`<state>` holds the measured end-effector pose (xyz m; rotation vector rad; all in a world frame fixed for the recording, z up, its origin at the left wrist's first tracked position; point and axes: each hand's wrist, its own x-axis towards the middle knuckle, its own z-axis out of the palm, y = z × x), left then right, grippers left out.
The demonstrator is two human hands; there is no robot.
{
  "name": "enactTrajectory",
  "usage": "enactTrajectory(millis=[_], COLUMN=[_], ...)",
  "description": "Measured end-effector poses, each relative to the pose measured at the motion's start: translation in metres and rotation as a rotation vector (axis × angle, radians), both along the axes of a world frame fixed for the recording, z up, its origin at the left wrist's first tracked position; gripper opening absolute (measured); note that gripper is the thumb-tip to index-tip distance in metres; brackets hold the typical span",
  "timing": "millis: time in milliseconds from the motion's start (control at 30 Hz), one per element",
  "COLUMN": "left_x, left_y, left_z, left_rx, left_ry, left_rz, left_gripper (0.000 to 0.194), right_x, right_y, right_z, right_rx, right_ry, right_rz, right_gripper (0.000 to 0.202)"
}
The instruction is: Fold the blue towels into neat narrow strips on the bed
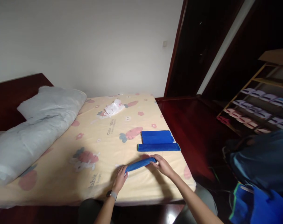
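Observation:
A narrow folded blue cloth (pixel 139 164) is held between my two hands, just over the near part of the bed. My left hand (pixel 120 178) grips its left end, and my right hand (pixel 161 165) pinches its right end. Beyond my right hand, near the bed's right edge, lie a flat folded blue cloth (pixel 157 137) and a long narrow blue cloth (pixel 159 147) with green edging at its ends, side by side.
The bed sheet (pixel 113 146) bears a crumpled white plastic bag (pixel 113 107) and a grey quilt (pixel 39 124) at left. On the right stand a shoe rack (pixel 241 84) with several slippers, a dark bag (pixel 260 155) and more blue cloth (pixel 260 202) low down.

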<state>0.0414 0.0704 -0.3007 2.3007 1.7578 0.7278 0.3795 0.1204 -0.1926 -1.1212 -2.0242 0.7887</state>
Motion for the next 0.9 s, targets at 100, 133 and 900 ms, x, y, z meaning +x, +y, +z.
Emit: enactTrajectory(millis=[100,133,900], left_x=[0.026,0.037,0.100], left_y=[-0.008,-0.010,-0.010], left_z=[-0.004,-0.006,-0.022], left_rx=[-0.062,-0.090,-0.091], left_ry=[-0.187,-0.242,-0.170], left_rz=[0.056,0.074,0.136], left_gripper=[0.036,0.035,0.031], right_x=[-0.002,-0.005,-0.053], right_y=[-0.003,-0.004,0.004], right_z=[0.051,0.067,0.101], right_rx=[0.052,0.077,0.326], right_ry=[0.000,-0.018,-0.240], right_rz=[0.078,0.112,0.226], right_gripper=[0.031,0.031,0.040])
